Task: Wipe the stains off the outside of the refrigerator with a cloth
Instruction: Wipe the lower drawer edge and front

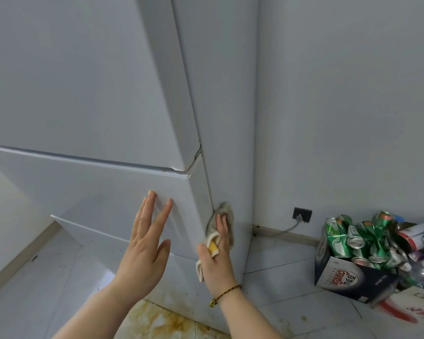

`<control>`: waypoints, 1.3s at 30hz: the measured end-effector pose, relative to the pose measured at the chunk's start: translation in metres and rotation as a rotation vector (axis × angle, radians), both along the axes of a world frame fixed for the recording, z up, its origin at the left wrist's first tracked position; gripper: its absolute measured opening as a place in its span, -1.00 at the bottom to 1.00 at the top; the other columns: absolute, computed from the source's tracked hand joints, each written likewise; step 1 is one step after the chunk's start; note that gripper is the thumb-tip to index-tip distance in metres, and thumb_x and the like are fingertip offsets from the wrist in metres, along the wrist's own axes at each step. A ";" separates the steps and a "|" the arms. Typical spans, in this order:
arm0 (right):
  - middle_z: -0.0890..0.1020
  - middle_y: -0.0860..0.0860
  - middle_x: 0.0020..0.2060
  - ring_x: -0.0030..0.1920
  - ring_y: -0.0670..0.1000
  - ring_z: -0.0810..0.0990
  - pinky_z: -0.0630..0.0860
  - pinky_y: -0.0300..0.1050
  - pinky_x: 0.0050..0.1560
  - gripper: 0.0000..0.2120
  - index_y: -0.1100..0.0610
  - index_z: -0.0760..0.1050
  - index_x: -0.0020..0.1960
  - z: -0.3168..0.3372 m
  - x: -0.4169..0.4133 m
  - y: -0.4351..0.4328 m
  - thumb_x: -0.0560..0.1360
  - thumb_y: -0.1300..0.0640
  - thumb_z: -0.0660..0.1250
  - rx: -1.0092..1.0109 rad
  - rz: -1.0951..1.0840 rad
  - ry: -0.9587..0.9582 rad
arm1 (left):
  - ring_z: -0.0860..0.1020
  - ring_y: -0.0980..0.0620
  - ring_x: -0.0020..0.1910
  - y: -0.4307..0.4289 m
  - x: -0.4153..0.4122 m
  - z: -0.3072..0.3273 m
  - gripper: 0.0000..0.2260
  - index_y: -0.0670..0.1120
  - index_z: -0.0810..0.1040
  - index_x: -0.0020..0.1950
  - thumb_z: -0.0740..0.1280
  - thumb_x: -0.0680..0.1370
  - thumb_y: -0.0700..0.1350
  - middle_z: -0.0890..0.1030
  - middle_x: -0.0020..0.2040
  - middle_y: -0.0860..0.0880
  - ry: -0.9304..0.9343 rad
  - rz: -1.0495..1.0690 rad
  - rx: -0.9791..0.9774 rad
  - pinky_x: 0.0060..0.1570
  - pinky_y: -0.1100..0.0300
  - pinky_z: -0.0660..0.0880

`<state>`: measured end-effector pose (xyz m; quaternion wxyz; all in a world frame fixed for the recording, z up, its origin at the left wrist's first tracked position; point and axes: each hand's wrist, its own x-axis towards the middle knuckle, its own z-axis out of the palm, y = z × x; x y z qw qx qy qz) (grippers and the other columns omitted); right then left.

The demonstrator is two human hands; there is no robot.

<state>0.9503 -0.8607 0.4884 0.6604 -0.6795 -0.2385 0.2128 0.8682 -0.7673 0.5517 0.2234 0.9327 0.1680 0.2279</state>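
The white refrigerator (88, 99) was seen filling the upper left and centre of the frame, its side panel running down the middle. The left hand (145, 243) was held open at lower centre, fingers straight and slightly spread, with the fingertips laid against the front of the lower door; nothing was held by it. Just to its right, the right hand (216, 263) was laid flat with its fingers extended, and a grey-beige cloth (228, 216) with a yellow patch was pressed by them against the side panel, just beside the front corner. A fold of the cloth was draped over one finger. A braided bracelet (227, 292) was worn on the right wrist. At the lower right, a cardboard box (348, 282) heaped with crushed green cans (338, 241) was set on the tiled floor (279, 277), and a wall socket (302, 214) with a plugged cable was seen low on the wall. A brownish stain (157, 321) was spread over the tiles at bottom centre.
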 end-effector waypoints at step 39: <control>-0.10 -0.34 0.32 0.42 -0.26 -0.07 0.07 -0.23 0.45 -0.47 -0.12 -0.13 0.36 -0.028 -0.061 0.015 0.43 -0.15 -0.07 -0.235 -0.327 -0.288 | -0.20 0.38 0.33 0.057 -0.026 0.017 -0.33 0.23 -0.21 0.29 0.17 0.55 -0.31 -0.30 0.25 0.42 -0.013 -0.141 -0.136 0.25 0.45 -0.11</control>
